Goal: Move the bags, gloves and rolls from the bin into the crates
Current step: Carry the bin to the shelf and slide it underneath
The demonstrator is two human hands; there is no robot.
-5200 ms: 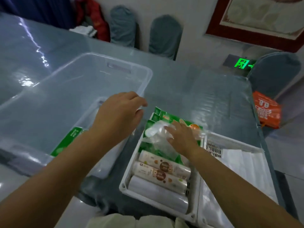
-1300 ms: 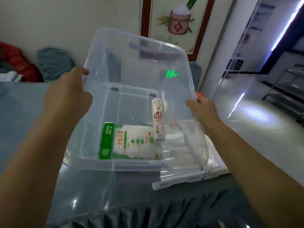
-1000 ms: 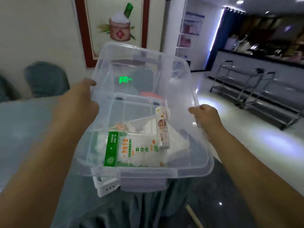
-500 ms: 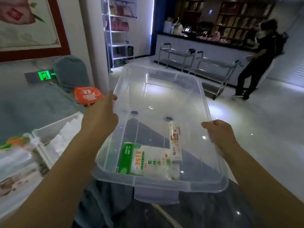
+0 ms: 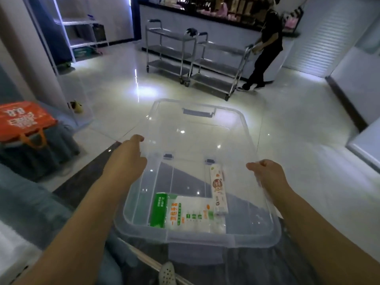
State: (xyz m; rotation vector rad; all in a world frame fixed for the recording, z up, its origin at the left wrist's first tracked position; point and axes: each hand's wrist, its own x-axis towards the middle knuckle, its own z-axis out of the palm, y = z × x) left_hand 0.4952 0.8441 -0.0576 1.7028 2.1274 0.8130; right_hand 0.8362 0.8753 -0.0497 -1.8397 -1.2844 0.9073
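Observation:
I hold the clear plastic bin [image 5: 205, 120] in the air over the floor, tilted slightly toward me. My left hand [image 5: 125, 161] grips its left rim and my right hand [image 5: 267, 173] grips its right rim. Inside, near the close end, lies a flat green-and-white glove packet [image 5: 185, 214]. A white roll with an orange label [image 5: 218, 188] lies beside it on the right. The crates are out of view.
An orange bag [image 5: 20, 120] sits on a grey-covered chair at the left. Two steel trolleys [image 5: 193, 58] stand ahead, with a person in black [image 5: 265, 48] at the right one. The table's covered edge runs along the lower left. Glossy floor lies beyond.
I have swung the bin right, away from the table and the white crates, which have left the view. The packet and roll stay at its near end.

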